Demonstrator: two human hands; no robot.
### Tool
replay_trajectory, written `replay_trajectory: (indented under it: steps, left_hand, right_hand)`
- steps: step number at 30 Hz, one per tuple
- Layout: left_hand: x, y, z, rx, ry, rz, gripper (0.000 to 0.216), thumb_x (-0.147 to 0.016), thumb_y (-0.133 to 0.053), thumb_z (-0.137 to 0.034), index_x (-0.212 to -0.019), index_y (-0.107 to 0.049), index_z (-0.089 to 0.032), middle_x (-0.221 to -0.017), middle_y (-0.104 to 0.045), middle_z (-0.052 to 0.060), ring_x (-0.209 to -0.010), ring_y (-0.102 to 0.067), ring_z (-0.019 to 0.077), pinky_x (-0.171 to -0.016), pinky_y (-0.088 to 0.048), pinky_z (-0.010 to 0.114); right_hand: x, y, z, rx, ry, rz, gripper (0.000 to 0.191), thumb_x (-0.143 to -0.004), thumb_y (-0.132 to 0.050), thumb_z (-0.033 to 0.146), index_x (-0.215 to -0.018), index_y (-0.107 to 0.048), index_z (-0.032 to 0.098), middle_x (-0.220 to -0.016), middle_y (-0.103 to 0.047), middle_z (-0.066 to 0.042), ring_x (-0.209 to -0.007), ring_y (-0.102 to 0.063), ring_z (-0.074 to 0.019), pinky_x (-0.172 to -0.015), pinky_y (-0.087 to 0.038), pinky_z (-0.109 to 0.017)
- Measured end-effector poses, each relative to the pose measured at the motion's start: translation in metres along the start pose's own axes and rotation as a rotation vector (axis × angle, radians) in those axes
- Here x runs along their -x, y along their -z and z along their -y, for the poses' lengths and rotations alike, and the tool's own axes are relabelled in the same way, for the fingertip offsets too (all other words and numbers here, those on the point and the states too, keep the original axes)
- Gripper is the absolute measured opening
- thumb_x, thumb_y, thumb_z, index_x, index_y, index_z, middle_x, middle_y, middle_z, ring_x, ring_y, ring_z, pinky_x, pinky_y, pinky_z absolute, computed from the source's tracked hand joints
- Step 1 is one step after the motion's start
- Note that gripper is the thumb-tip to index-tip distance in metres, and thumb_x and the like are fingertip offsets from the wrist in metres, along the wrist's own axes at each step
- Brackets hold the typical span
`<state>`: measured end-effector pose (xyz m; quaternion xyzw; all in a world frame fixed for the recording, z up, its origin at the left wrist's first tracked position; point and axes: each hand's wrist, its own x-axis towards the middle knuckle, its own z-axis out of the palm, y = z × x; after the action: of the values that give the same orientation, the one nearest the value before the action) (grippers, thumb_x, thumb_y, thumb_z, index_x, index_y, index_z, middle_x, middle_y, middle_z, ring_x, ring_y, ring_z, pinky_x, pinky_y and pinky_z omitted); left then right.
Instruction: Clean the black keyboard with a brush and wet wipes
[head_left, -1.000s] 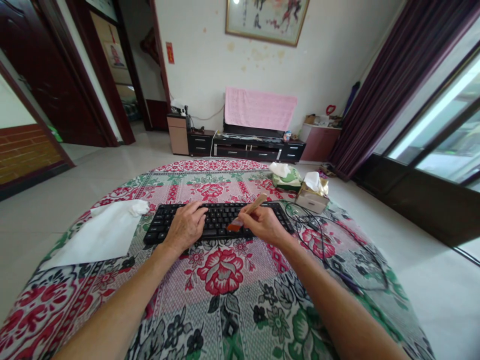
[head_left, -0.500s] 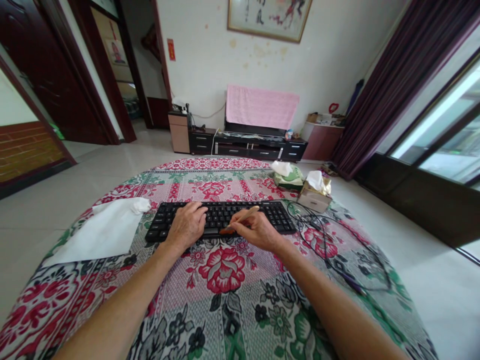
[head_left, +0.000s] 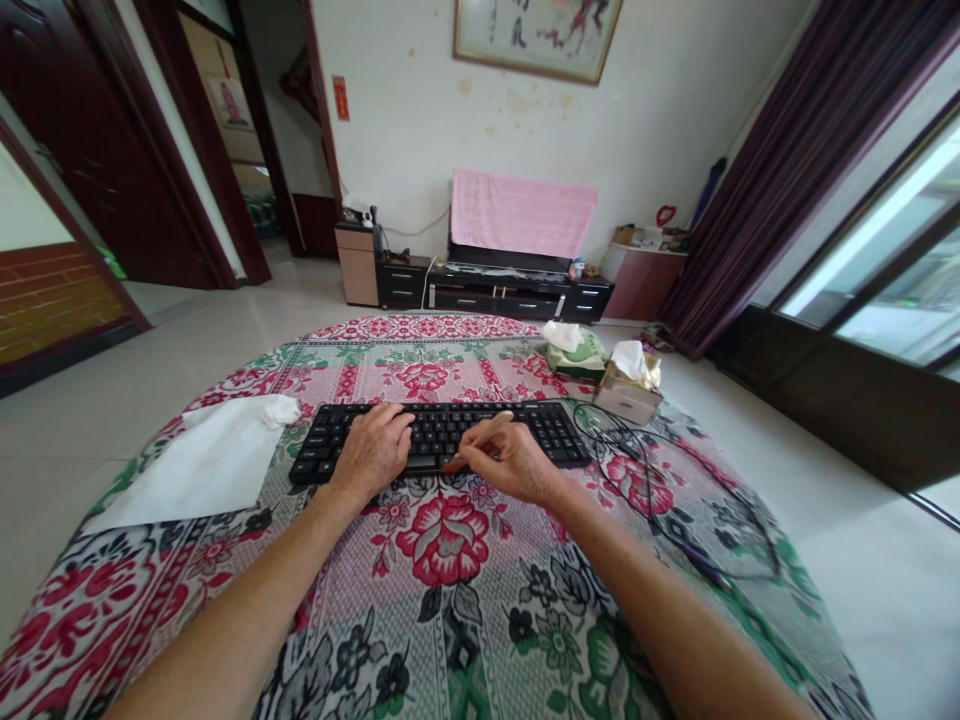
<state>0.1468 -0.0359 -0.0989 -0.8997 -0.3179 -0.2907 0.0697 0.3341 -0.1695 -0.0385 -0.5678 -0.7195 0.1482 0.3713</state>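
A black keyboard (head_left: 433,432) lies across the flowered tablecloth in front of me. My left hand (head_left: 375,448) rests on its left part, palm down, fingers stretched over the keys. In my right hand (head_left: 516,460) is a small brush (head_left: 495,427) with a pale wooden handle, pinched between thumb and fingers. The handle slants up to the right, while the reddish-brown bristles point down left at the keyboard's near edge, just right of the space bar. Part of the brush is hidden by my fingers.
A white cloth (head_left: 199,455) lies left of the keyboard. Two tissue boxes, one green (head_left: 576,355) and one brownish (head_left: 630,390), stand beyond its right end. Black cables (head_left: 651,490) coil on the right side of the round table (head_left: 442,600).
The brush tip has shifted very slightly to the right and its handle stands a little steeper. My left hand stays in place on the keyboard.
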Motion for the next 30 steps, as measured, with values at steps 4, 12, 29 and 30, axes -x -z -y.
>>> replay_trajectory:
  steps: [4, 12, 29, 30]
  left_hand:
    - [0.000, 0.001, 0.000, 0.008, -0.003, 0.016, 0.032, -0.090, -0.042, -0.023, -0.109, -0.067, -0.014, -0.116, -0.064, 0.011, -0.109, -0.057, 0.0262, -0.094, -0.047, 0.042]
    - [0.000, 0.001, -0.001, 0.027, 0.012, 0.013, 0.032, -0.089, -0.043, -0.023, -0.109, -0.067, -0.016, -0.116, -0.064, 0.011, -0.110, -0.056, 0.0259, -0.095, -0.046, 0.043]
    - [0.000, 0.000, 0.000, 0.015, 0.005, 0.008, 0.033, -0.089, -0.042, -0.024, -0.109, -0.067, -0.016, -0.117, -0.064, 0.012, -0.111, -0.056, 0.0273, -0.094, -0.046, 0.045]
    - [0.000, -0.001, 0.000, 0.008, 0.004, 0.007, 0.033, -0.090, -0.042, -0.024, -0.109, -0.067, -0.016, -0.118, -0.063, 0.012, -0.112, -0.055, 0.0277, -0.094, -0.046, 0.045]
  right_hand:
    - [0.001, 0.013, -0.011, 0.197, -0.120, -0.026, 0.019, -0.077, -0.050, 0.019, -0.061, -0.060, 0.015, -0.058, -0.056, 0.000, -0.049, -0.044, -0.0070, -0.048, -0.029, -0.022]
    - [0.001, 0.025, -0.012, 0.096, -0.178, -0.177, 0.022, -0.080, -0.050, 0.027, -0.066, -0.062, 0.014, -0.059, -0.056, -0.001, -0.049, -0.043, -0.0077, -0.047, -0.029, -0.022]
    - [-0.005, 0.005, -0.021, 0.042, -0.143, -0.183, 0.020, -0.080, -0.050, 0.028, -0.070, -0.063, 0.016, -0.064, -0.062, -0.002, -0.053, -0.052, -0.0103, -0.052, -0.038, -0.021]
    - [-0.005, 0.007, -0.023, 0.097, -0.171, -0.194, 0.021, -0.079, -0.050, 0.027, -0.067, -0.062, 0.016, -0.061, -0.061, -0.002, -0.052, -0.052, -0.0105, -0.053, -0.038, -0.022]
